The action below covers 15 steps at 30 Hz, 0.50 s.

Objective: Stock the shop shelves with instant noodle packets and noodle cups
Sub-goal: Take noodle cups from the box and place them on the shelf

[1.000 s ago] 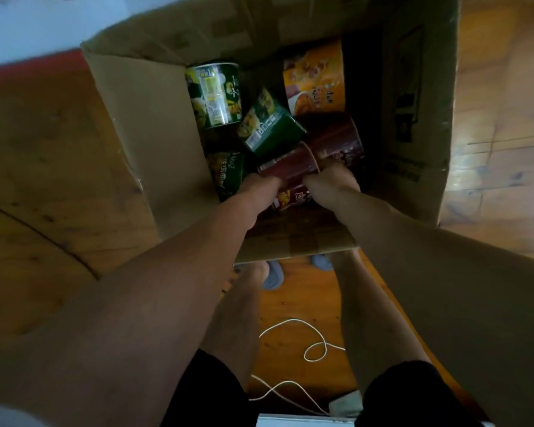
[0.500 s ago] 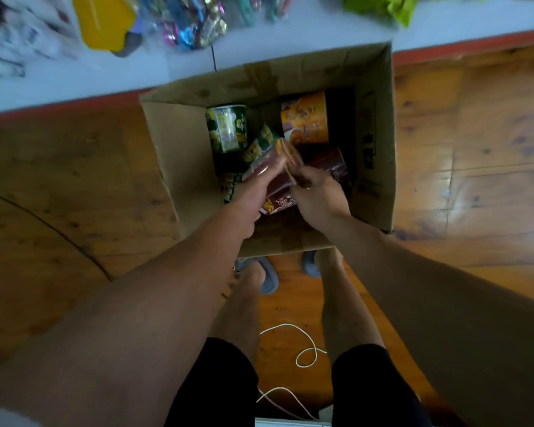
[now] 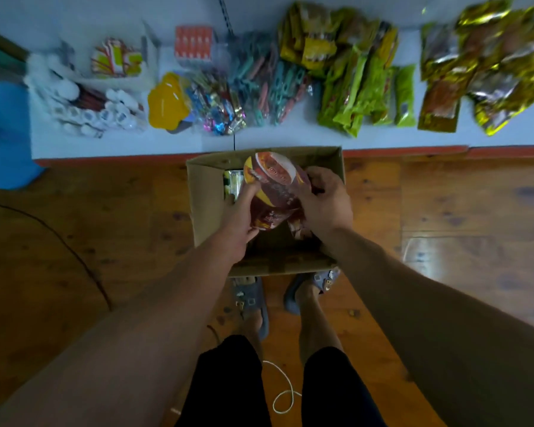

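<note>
An open cardboard box (image 3: 205, 204) stands on the wooden floor in front of my feet. Above it my left hand (image 3: 239, 217) grips a dark red noodle cup (image 3: 273, 186), lid toward the shelf. My right hand (image 3: 324, 201) holds a second dark red cup (image 3: 299, 224), mostly hidden behind the first cup and my fingers. A green noodle cup (image 3: 232, 184) shows inside the box at its left. Green noodle packets (image 3: 361, 97) and gold packets (image 3: 481, 66) lie on the white shelf (image 3: 290, 138) beyond the box.
The shelf also carries plastic clips (image 3: 265, 81), sweets (image 3: 219, 109), a yellow item (image 3: 167, 103), an orange pack (image 3: 194, 43) and white bottles (image 3: 84, 106). A blue stool (image 3: 3, 131) stands at the far left. A black cable (image 3: 74, 251) and a white cord (image 3: 285, 392) lie on the floor.
Both hands have risen out of the box with the dark red cups. The view has pulled back and tilted up, bringing the stocked shelf into sight.
</note>
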Tool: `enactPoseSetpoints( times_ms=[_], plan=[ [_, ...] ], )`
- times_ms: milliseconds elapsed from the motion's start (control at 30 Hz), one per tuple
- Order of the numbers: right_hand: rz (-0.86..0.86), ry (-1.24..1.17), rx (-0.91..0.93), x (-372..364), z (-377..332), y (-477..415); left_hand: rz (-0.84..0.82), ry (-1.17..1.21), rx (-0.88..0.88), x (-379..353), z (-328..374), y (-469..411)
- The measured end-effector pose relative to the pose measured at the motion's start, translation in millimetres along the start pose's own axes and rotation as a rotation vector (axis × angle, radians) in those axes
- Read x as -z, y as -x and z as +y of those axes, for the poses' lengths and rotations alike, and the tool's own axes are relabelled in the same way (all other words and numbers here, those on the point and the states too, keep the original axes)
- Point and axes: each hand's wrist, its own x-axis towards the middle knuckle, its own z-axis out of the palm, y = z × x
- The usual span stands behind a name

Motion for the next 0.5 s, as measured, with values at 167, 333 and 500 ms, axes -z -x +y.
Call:
enactPoseSetpoints(
  times_ms=[167,333,500],
  plan=[
    [0.027,-0.170,-0.127,38.7,-47.7,24.0,-0.147,0.050,-0.062,8.1,42.4,56.4],
    [0.024,-0.369,-0.179,69.9,-106.0,64.2,-0.309,0.032,-0.161,13.2,83.1,124.0],
    [0.136,-0.459,-0.090,102.0,-152.0,109.5,-0.357,-0.108,-0.339,13.6,114.5,182.7]
  ],
)
